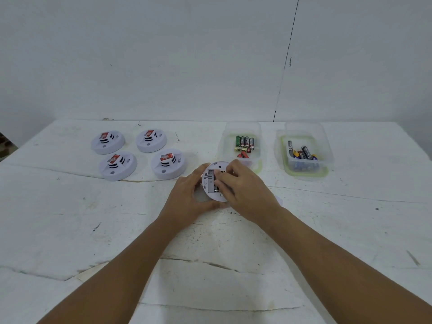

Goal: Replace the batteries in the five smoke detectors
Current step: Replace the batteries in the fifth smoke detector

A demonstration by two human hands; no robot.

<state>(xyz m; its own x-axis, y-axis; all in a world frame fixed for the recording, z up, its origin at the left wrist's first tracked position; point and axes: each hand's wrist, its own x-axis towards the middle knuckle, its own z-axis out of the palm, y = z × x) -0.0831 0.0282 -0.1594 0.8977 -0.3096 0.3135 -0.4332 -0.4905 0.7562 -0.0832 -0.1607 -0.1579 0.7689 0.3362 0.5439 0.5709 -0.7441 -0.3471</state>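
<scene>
A white wall stands behind a white table (70, 230) with cracks and scuffs on its top. Near the middle of the table, the left hand (187, 195) curls around the 9 o'clock side of a round white smoke detector (211, 183) and grips its edge. The detector is flipped over with its battery slot open. The right hand (243, 185) comes in from 3 o'clock, and its fingertips (218, 182) press on a battery in the slot. I cannot tell if they pinch it.

Out at 10 o'clock from the hands, four more smoke detectors (138, 154) sit face up in a square, well apart from the hands. At 1 o'clock, just beside the held detector, is a clear tub of batteries (243, 146). A second clear tub of batteries (304, 153) sits at 2 o'clock near the far table edge. The table is bare toward 6 o'clock, under both arms.
</scene>
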